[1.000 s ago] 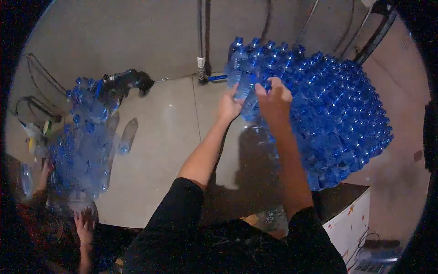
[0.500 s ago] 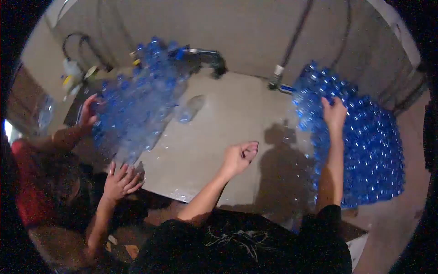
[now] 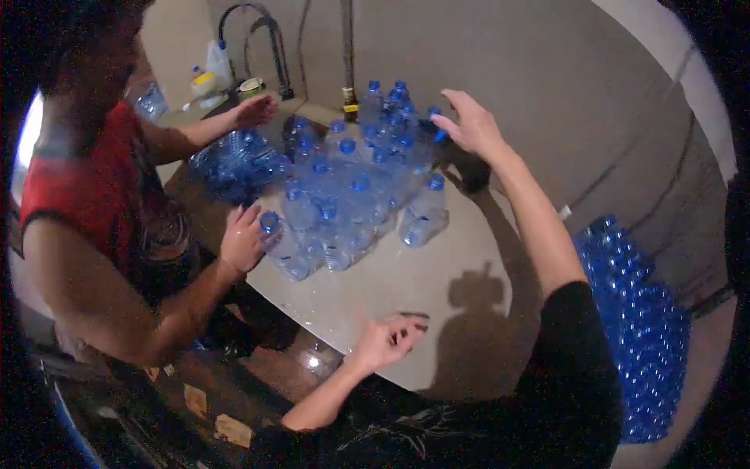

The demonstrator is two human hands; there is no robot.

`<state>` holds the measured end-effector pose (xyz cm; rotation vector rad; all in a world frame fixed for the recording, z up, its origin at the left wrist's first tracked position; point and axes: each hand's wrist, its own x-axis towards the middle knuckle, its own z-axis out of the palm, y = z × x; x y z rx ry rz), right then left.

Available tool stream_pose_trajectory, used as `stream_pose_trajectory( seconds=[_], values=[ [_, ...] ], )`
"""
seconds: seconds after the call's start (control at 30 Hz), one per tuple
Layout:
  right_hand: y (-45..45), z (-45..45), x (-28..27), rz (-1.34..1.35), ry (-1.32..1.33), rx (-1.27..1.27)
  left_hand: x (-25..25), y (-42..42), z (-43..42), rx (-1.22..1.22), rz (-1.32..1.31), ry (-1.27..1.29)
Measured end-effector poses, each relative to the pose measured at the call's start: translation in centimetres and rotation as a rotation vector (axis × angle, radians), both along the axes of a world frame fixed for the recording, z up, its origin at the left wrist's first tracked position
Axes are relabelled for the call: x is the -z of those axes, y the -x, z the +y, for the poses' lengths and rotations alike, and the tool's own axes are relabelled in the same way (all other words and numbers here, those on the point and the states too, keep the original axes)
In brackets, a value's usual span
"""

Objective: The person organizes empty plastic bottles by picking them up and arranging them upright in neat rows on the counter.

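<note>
My left hand (image 3: 391, 341) hovers over the front of the pale tabletop (image 3: 375, 281), its fingers loosely curled with gaps between them and nothing visible in them. At the back, my right hand (image 3: 473, 129) reaches beside a dark tap (image 3: 467, 173) with a blue handle (image 3: 440, 136). Thumb and fingers are spread there, near the blue caps; whether they touch anything I cannot tell. To the left of this hand stands a group of clear plastic bottles (image 3: 336, 211) with blue caps. One bottle (image 3: 424, 215) stands at the group's right edge.
A co-worker in a red top (image 3: 117, 187) stands at the left, one hand (image 3: 244, 238) at the bottles' near edge and the other (image 3: 256, 112) raised behind them. More bottles (image 3: 242, 160) lie in a dark area beside. At the right is a large stack of blue-capped bottles (image 3: 644, 344).
The view has swung left. My right hand has gone from the right-hand bottle stack to the tap near the left group. My left hand stays over the table; the co-worker's hands remain around the bottles.
</note>
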<state>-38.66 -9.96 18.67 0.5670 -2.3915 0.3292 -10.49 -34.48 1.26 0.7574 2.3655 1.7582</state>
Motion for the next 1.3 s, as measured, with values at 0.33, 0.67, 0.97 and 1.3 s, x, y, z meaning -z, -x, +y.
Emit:
stream_pose_trajectory(
  seconds=[0.33,0.67,0.97,1.3],
  values=[
    [12.4,-3.3,3.1,-0.285,-0.299,-0.114,0.4,-2.9,-9.7,-0.346,-0.293,0.004],
    [14.2,-3.5,1.7,-0.229,-0.049,-0.226,-0.8,-0.9,-10.5,-0.336,-0.377,0.064],
    [10.0,-2.3,-13.0,0.17,0.037,-0.168,-3.2,0.9,-9.9,-0.264,-0.326,-0.038],
    [-18.0,5.5,-21.7,0.15,0.042,0.565,-6.4,5.0,2.2,0.332,-0.033,0.03]
  ],
)
